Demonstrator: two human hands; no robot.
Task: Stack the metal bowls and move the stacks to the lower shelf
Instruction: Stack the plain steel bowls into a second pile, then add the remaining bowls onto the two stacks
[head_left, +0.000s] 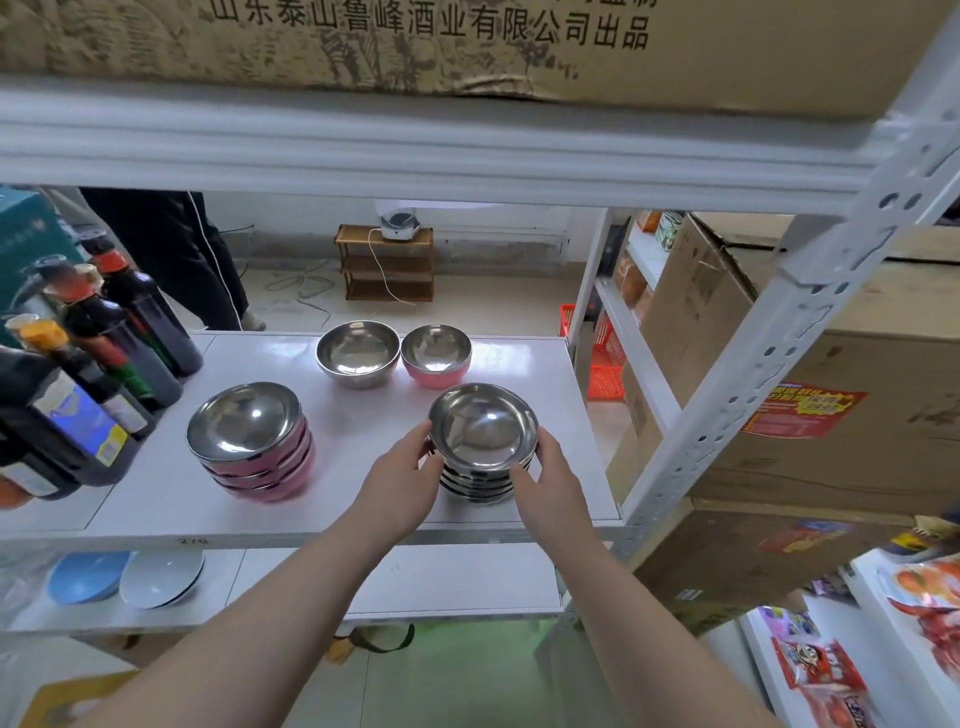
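A stack of silver metal bowls (482, 441) stands near the front right of the white middle shelf (363, 415). My left hand (400, 483) grips its left side and my right hand (545, 488) grips its right side. A stack of pink-sided metal bowls (252, 441) sits to the left. Behind, a single silver bowl (358, 353) and a single pink-sided bowl (436, 356) stand side by side. The lower shelf (415, 582) shows beneath my forearms.
Dark sauce bottles (104, 358) crowd the shelf's left end. Two blue bowls (130, 577) lie on the lower shelf's left. A perforated white upright (769, 338) rises at right, with cardboard boxes (857, 415) behind it. A person's dark trouser legs (176, 254) stand beyond the shelf.
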